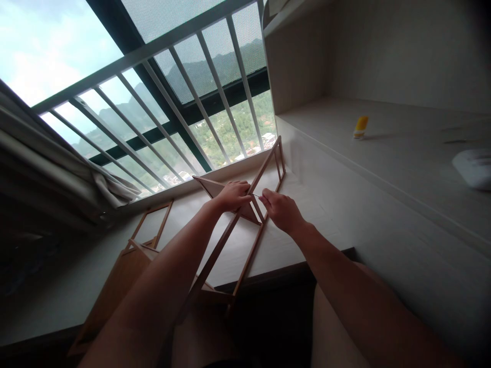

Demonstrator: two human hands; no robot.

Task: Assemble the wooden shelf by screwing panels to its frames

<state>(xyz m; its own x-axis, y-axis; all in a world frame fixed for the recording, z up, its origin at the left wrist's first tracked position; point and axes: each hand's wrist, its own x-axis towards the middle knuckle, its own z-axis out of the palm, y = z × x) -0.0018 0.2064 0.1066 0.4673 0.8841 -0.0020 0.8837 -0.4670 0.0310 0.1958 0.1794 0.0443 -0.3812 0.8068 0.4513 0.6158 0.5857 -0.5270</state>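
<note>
The left grip [235,196] is curling over the long rail of a wooden frame [218,249], its fingers lying closed around the wood near the middle of the piece. The right grip [282,208] is pinching a thin metal tool [256,195] between thumb and bent fingers, and the tool's shaft is pointing out of it towards the rail, just beside the left grip's fingertips. What kind of tip the tool is carrying, I cannot tell. The frame is standing at a slant directly under the left grip, one end reaching up and away beyond both grips, the other running down towards the person's legs below them. A wooden panel [209,188] is jutting from the frame just beyond and left of the left grip.

Beneath both grips a pale window sill [307,204] is stretching out. Left of the left grip and nearer the person, a second wooden piece [115,281] is leaning, partly hidden by the left forearm. Beyond the grips, a white railing [146,53] is crossing the window, while a curtain [57,148] is hanging at far left. Well right of the right grip, a yellow-and-white bottle [360,127] is standing on a shelf [414,153], and a white object [475,168] is lying farther right.
</note>
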